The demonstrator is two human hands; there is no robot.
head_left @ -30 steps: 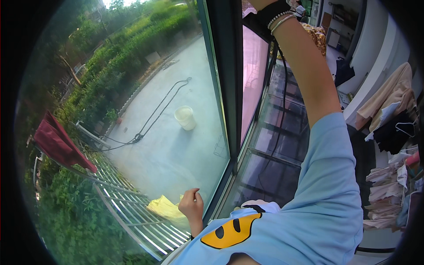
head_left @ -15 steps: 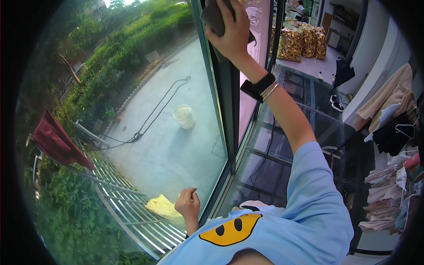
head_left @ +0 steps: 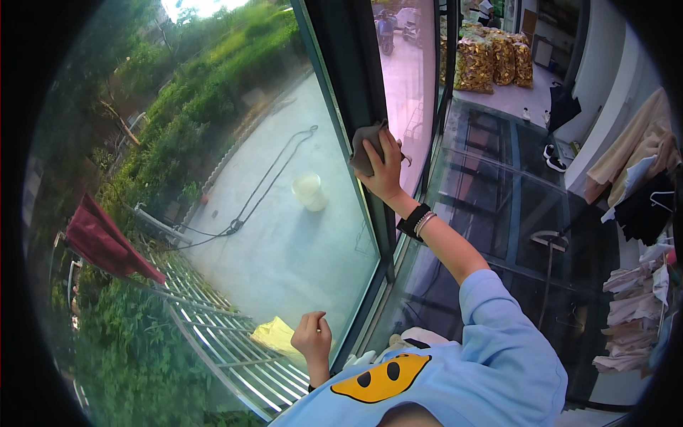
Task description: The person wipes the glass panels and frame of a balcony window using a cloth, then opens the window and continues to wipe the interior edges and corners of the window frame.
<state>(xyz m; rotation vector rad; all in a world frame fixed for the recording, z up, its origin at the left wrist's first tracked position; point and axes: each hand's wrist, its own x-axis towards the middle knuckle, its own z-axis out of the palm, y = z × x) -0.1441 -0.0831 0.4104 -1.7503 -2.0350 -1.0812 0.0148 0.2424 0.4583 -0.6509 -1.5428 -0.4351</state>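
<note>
My right hand [head_left: 384,169] presses a grey cloth [head_left: 367,144] against the dark window frame [head_left: 353,85], its fingers spread over the cloth. A loose edge of the cloth sticks out beside the fingers. On that wrist are a black band and a pale bracelet. To the left of the frame stretches a large glass pane [head_left: 284,270]. Low in front of this glass I hold up my left hand [head_left: 313,340], its fingers curled in a loose fist with nothing visible in them.
Beyond the glass are a metal rail rack [head_left: 213,334], a maroon cloth [head_left: 107,238], a yellow cloth [head_left: 276,334], a white bucket [head_left: 308,192] and a dark hose [head_left: 263,185]. Indoors, clothes [head_left: 633,313] hang at right; filled clear bags [head_left: 491,62] stand farther back.
My right hand has slid down the frame with the grey cloth, and its elbow is more bent. My left hand stays curled near the glass. The whole view has shifted slightly.
</note>
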